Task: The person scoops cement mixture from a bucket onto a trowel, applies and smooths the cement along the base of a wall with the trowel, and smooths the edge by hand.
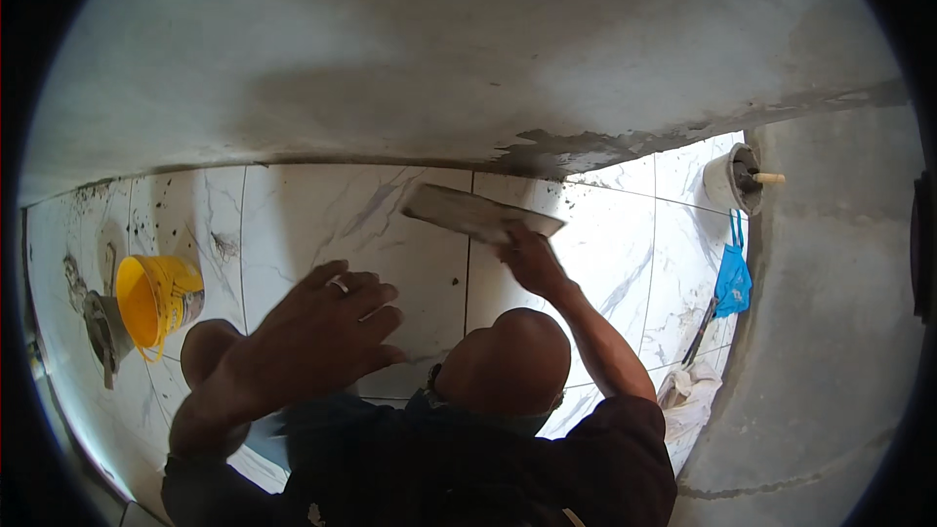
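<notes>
My right hand (532,259) is closed round a flat rectangular plastering trowel (459,212), whose plate extends leftward over the tiles, near the foot of the wall. The trowel's handle is hidden by my fingers. To the left, my left hand (317,327) is raised above the floor with its fingers loosely bent and apart, a ring on one of them. Nothing shows in that hand. Beyond the trowel, the grey plastered wall (390,49) has a darker, rough patch (576,148) along its lower edge.
White marbled tiles (342,224) carry scattered crumbs. At left stand a yellow bucket (185,288) and a mortar-covered trowel (101,332). At right are a pale bucket (719,181) with a wooden-handled tool (769,178), a blue bag (732,281) and a white plastic bag (689,395), beside another grey wall (830,283).
</notes>
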A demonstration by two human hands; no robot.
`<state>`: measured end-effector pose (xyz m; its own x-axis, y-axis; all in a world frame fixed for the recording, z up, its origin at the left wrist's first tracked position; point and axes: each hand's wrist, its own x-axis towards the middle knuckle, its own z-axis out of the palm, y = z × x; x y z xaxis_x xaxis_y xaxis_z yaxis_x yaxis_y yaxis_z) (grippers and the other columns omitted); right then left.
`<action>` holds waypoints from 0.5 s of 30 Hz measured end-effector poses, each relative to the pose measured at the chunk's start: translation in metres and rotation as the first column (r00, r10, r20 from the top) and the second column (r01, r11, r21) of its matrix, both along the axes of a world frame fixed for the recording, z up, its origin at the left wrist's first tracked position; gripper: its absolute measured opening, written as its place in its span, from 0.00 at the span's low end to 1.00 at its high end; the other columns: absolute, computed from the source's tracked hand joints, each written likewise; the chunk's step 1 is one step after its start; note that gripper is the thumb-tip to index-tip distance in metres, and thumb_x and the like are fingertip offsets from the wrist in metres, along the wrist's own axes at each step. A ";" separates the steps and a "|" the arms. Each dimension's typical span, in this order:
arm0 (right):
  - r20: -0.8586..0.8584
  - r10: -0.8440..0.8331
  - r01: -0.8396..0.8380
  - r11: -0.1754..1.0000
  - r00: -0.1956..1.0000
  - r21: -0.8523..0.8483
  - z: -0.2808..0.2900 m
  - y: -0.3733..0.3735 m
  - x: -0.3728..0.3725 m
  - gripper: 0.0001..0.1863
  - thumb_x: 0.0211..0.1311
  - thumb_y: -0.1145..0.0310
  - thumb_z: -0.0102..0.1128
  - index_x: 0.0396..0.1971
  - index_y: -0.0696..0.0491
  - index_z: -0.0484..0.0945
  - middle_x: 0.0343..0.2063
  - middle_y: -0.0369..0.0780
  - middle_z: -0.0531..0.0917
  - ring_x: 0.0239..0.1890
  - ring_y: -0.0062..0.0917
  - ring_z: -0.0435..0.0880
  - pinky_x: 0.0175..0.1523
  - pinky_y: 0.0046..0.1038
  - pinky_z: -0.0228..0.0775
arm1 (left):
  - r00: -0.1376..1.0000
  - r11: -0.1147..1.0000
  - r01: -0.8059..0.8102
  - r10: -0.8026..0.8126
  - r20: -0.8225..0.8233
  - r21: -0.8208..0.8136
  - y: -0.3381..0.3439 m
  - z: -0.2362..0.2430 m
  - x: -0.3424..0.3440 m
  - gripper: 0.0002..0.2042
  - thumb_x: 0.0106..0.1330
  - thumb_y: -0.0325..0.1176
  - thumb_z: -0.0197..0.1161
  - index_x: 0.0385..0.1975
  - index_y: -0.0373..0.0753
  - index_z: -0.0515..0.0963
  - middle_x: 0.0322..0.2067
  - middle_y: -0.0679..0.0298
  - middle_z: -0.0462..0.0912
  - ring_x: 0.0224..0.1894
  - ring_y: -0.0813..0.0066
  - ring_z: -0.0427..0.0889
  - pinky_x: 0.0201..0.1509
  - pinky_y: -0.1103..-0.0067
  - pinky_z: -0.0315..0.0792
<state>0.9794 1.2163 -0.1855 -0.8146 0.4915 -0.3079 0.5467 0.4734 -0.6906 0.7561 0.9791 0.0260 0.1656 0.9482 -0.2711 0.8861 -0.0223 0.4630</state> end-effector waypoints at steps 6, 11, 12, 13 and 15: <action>-0.147 0.343 -0.363 0.921 0.928 -0.142 0.078 -0.053 -0.132 0.27 0.60 0.58 0.62 0.55 0.58 0.69 0.46 0.50 0.79 0.48 0.40 0.79 0.52 0.35 0.70 | 0.944 0.923 -0.318 0.329 0.019 -0.215 -0.046 0.012 -0.039 0.20 0.63 0.47 0.61 0.44 0.35 0.78 0.42 0.53 0.82 0.50 0.59 0.79 0.60 0.69 0.67; -0.404 0.468 -0.527 0.849 0.786 -0.044 0.130 -0.109 -0.206 0.19 0.59 0.63 0.59 0.46 0.59 0.70 0.39 0.52 0.79 0.43 0.44 0.80 0.47 0.41 0.70 | 0.611 0.697 -0.692 0.705 0.360 -0.190 -0.077 -0.039 -0.088 0.23 0.66 0.48 0.60 0.48 0.32 0.77 0.40 0.53 0.83 0.47 0.66 0.81 0.51 0.73 0.73; -0.383 0.510 -0.564 0.825 0.770 -0.034 0.146 -0.125 -0.223 0.16 0.58 0.64 0.59 0.41 0.58 0.70 0.37 0.52 0.79 0.41 0.46 0.80 0.45 0.42 0.70 | 0.428 0.634 -0.742 0.697 0.575 -0.216 -0.091 -0.053 -0.094 0.26 0.69 0.51 0.55 0.52 0.33 0.74 0.43 0.55 0.82 0.49 0.67 0.80 0.52 0.73 0.73; -0.380 0.563 -0.617 0.787 0.734 -0.026 0.157 -0.144 -0.241 0.14 0.58 0.65 0.59 0.37 0.58 0.70 0.34 0.52 0.79 0.39 0.47 0.80 0.42 0.43 0.70 | 0.420 0.618 -0.759 0.706 0.570 -0.206 -0.109 -0.056 -0.098 0.26 0.69 0.51 0.55 0.52 0.33 0.74 0.43 0.55 0.82 0.49 0.67 0.80 0.52 0.73 0.73; -0.386 0.588 -0.634 0.774 0.711 0.012 0.153 -0.176 -0.270 0.13 0.57 0.66 0.59 0.35 0.58 0.70 0.32 0.51 0.79 0.37 0.48 0.79 0.41 0.43 0.70 | -0.054 0.403 -0.854 0.559 0.827 -0.328 -0.146 -0.071 -0.106 0.28 0.71 0.54 0.49 0.57 0.34 0.69 0.49 0.55 0.79 0.50 0.64 0.79 0.54 0.69 0.73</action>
<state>0.7095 1.0403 -0.0321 -0.9845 -0.1715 0.0367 -0.1228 0.5248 -0.8423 0.6501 0.8332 -0.0449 -0.6791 0.6710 -0.2977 -0.2682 0.1508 0.9515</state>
